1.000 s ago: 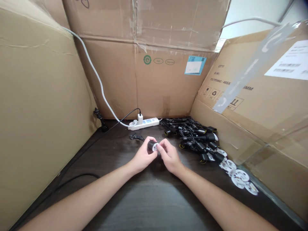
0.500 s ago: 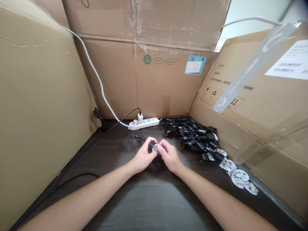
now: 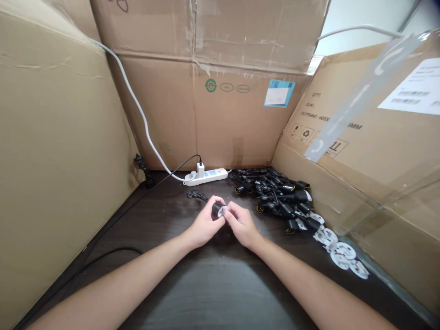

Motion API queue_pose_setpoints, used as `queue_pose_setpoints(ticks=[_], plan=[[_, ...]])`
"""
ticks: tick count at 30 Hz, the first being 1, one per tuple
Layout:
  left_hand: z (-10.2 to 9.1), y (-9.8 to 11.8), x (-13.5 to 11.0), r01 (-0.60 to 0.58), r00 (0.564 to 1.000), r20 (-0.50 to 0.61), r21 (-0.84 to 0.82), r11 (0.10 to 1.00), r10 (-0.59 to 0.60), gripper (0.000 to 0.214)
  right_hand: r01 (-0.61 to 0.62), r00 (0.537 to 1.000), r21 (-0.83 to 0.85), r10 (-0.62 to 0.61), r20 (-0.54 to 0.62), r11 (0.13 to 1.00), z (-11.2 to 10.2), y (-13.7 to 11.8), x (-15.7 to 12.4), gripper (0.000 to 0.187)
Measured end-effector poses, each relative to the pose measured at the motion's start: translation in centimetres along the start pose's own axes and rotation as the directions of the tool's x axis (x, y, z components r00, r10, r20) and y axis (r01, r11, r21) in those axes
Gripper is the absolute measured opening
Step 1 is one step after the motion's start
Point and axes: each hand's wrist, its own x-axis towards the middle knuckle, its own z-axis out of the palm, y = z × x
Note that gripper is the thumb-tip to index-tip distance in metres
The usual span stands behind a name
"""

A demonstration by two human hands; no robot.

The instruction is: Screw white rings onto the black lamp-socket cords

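Observation:
Over the dark table [image 3: 206, 284], my two hands meet at the middle. My left hand [image 3: 205, 223] is closed round a small black cylindrical socket [image 3: 216, 209] with a thin black lead trailing to the left. My right hand [image 3: 241, 224] pinches a small white round disc [image 3: 223, 211] against the open end of that socket. To the right lies a heap of black sockets with leads [image 3: 275, 195], and beyond it a row of white discs [image 3: 338, 250].
Cardboard boxes wall the table on the left [image 3: 51, 151], at the back [image 3: 213, 91] and on the right [image 3: 371, 151]. A white power strip [image 3: 206, 176] with a plugged charger lies at the back, its white cable running up left. A black cable [image 3: 103, 256] crosses the table's left side.
The socket has turned slightly in my fingers and the white disc sits closer against its end. Both hands stay in the same place.

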Motion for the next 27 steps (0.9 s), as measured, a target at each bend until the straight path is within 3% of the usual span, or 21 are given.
queue_pose_setpoints(ticks=[8,16,23,27], plan=[[-0.14,-0.43,0.09,-0.017,1.000,0.003,0.014,1.000,0.017,0.019,0.019,0.997,-0.056,-0.023,-0.077,0.998,0.19,-0.15,0.18,0.028],[-0.02,-0.32,0.19,-0.026,0.999,-0.021,-0.022,0.999,0.026,0.023,0.061,0.995,-0.076,-0.066,-0.069,0.995,0.29,0.00,0.07,0.028],[0.02,0.07,0.07,0.052,0.997,-0.059,-0.039,0.998,-0.054,0.029,0.081,0.994,-0.086,-0.086,-0.064,0.993,0.36,-0.08,0.05,0.025],[-0.04,-0.25,0.03,0.023,0.999,-0.043,-0.051,0.998,-0.026,0.029,0.063,0.994,-0.075,-0.069,-0.079,0.995,0.35,-0.02,0.16,0.026]])
